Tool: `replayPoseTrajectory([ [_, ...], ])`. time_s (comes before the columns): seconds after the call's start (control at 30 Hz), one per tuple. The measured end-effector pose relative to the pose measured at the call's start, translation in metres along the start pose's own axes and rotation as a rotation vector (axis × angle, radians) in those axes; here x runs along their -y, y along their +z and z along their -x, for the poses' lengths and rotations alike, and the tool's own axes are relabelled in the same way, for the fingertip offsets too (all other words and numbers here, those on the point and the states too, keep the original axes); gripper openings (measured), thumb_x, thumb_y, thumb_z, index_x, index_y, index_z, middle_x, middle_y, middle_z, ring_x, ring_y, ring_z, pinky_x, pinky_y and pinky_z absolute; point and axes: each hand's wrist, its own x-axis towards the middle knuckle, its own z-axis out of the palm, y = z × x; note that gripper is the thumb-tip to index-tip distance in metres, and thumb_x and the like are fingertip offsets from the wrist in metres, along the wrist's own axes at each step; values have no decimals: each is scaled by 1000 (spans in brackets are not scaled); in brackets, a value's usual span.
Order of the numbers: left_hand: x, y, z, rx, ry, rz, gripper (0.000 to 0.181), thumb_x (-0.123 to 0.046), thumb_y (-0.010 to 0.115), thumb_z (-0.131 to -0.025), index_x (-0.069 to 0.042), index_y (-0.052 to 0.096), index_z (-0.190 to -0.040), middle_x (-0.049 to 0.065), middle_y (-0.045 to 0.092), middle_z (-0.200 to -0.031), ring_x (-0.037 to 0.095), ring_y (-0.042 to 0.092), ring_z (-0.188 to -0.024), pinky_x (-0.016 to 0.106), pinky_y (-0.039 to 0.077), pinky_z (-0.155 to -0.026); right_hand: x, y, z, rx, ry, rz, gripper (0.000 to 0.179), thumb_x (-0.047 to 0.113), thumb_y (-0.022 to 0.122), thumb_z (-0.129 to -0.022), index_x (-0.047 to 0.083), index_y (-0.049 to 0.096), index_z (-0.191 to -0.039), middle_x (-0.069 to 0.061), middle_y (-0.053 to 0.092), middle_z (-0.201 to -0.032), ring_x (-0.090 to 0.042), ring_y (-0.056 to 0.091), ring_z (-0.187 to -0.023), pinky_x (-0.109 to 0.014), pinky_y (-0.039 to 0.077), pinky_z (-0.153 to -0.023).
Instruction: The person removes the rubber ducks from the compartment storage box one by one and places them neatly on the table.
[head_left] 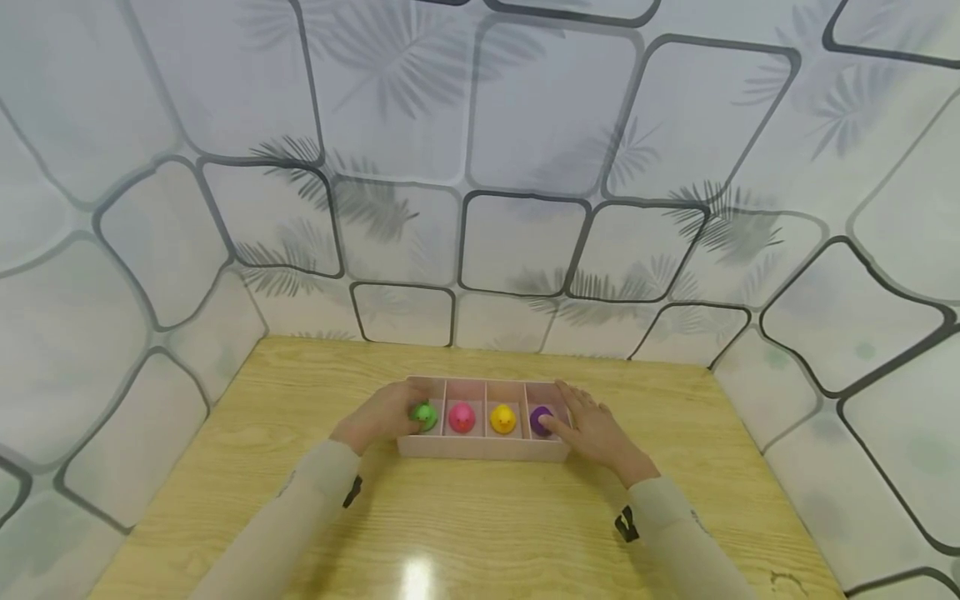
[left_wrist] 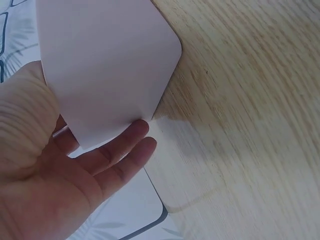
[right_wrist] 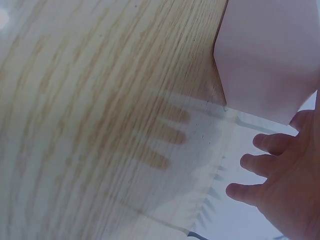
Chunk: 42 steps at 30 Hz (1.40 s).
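Observation:
A long pale pink box with several compartments lies on the table. From left to right its compartments hold a green toy chick, a pink toy chick, a yellow toy chick and a purple toy. My left hand grips the box's left end, thumb over the rim near the green chick. In the left wrist view, a fingertip touches the outer wall. My right hand holds the right end, thumb reaching in over the purple toy, partly hiding it. Its outer fingers spread apart from the box.
The box stands on a wood-grain table. A patterned wall covering encloses the table at the back and on both sides.

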Motion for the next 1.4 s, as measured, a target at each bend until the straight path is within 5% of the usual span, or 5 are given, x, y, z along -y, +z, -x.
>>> replayPoseTrajectory([
  [0.47,-7,0,-1,14,-107,3,20,-7,83,-88,-5,77,-107,12,68,-136,19,58,-92,44,55,-92,0,1,1,-1,-4,-8,89,61,52,-104,5,24,-167,-23,34,-169,-53,33,-153,-76,25,-120],
  [0.87,-8,1,3,-16,-79,44,18,-8,81,-90,-4,75,-107,15,67,-138,23,64,-105,46,55,-98,2,0,1,11,15,-9,90,62,51,-104,6,21,-168,-24,33,-169,-53,32,-153,-75,24,-121],
  [1.13,-6,-2,7,-76,-37,94,50,-8,80,-91,-13,68,-139,9,67,-144,31,66,-127,53,52,-110,2,0,1,26,27,-7,91,63,50,-104,7,20,-169,-23,32,-170,-52,33,-154,-74,25,-121],
  [1.4,-5,-10,12,-120,-50,134,47,-15,77,-93,-16,69,-139,5,75,-116,17,61,-91,41,56,-88,3,-1,0,32,22,-5,88,61,48,-106,6,20,-168,-28,34,-168,-55,34,-152,-74,27,-120],
])
